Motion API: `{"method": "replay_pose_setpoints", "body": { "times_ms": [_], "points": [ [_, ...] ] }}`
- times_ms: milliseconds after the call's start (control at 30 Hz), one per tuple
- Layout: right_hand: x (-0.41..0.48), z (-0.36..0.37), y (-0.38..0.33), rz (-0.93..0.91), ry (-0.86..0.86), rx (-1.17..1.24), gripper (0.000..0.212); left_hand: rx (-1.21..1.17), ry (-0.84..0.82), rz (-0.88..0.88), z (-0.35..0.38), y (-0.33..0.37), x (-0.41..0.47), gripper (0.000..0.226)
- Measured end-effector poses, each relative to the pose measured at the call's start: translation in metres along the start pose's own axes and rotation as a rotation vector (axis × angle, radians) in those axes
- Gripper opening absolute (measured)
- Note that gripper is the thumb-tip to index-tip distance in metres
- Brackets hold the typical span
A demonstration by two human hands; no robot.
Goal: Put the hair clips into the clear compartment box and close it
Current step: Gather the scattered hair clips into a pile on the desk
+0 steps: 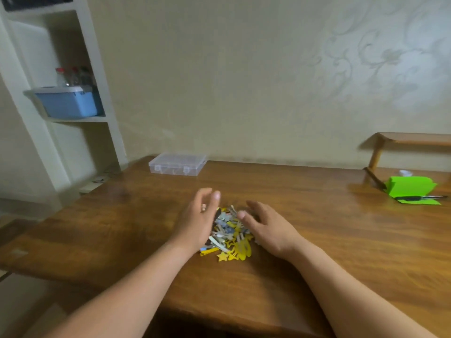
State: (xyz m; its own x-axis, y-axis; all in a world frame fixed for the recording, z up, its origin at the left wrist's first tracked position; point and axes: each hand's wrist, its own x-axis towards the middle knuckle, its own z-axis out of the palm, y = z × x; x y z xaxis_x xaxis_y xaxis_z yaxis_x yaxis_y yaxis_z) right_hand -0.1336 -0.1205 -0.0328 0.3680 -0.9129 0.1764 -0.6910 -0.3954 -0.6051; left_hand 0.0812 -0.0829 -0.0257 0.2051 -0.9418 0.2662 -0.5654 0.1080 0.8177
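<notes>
Hair clips (229,231) are being herded between the loose-fingered left hand (199,223) and right hand (267,229), gripping nothing; the box (177,164) at the table's (329,230) far edge is needing opening.

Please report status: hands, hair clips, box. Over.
Left hand and right hand open, flanking the hair clips, one each side. Clear box closed at far table edge, apart from pile. Nothing between.

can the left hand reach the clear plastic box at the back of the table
Probably yes: only bare brown wooden table lies between the left hand and the shut clear plastic compartment box; the colourful hair clip pile sits beside the hand, not between.
</notes>
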Motion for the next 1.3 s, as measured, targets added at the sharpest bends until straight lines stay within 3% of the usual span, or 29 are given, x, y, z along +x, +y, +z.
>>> {"method": "replay_pose_setpoints", "body": {
  "times_ms": [100,167,233,367,433,500,600,733,1000,1133,1300],
  "points": [
    [-0.025,-0.003,0.001,-0.039,-0.064,-0.151,0.123,-0.047,0.176,0.071,-0.008,0.01,0.001,0.048],
    [-0.035,0.0,-0.004,-0.062,-0.134,-0.275,0.131,0.012,0.181,0.074,-0.017,0.005,0.003,0.048],
    [-0.036,0.003,-0.008,-0.054,-0.161,-0.335,0.132,0.077,0.096,0.057,-0.025,-0.012,0.008,0.055],
    [-0.032,0.004,-0.008,-0.06,-0.146,-0.337,0.123,0.175,-0.152,-0.028,-0.023,-0.032,0.018,0.097],
    [-0.028,0.003,-0.008,-0.069,-0.141,-0.325,0.119,0.205,-0.231,-0.023,-0.014,-0.028,0.024,0.103],
    [-0.022,0.001,-0.006,-0.068,-0.126,-0.319,0.119,0.23,-0.275,-0.006,-0.004,-0.02,0.031,0.095],
    [-0.013,-0.002,0.0,-0.051,-0.107,-0.327,0.125,0.222,-0.302,0.055,0.013,0.001,0.034,0.066],
    [-0.01,-0.01,0.015,-0.033,-0.075,-0.318,0.116,0.218,-0.357,0.096,0.044,0.021,0.032,0.052],
    [-0.015,-0.037,0.041,0.034,-0.084,-0.225,0.1,0.168,-0.448,0.155,0.077,0.043,0.038,0.065],
    [-0.011,-0.05,0.047,0.063,-0.104,0.032,0.084,0.179,-0.387,0.206,0.031,0.023,0.017,0.087],
    [0.016,-0.045,0.046,0.085,-0.035,-0.029,0.06,0.538,-0.523,0.232,0.002,0.006,-0.041,0.123]
  ]
}}
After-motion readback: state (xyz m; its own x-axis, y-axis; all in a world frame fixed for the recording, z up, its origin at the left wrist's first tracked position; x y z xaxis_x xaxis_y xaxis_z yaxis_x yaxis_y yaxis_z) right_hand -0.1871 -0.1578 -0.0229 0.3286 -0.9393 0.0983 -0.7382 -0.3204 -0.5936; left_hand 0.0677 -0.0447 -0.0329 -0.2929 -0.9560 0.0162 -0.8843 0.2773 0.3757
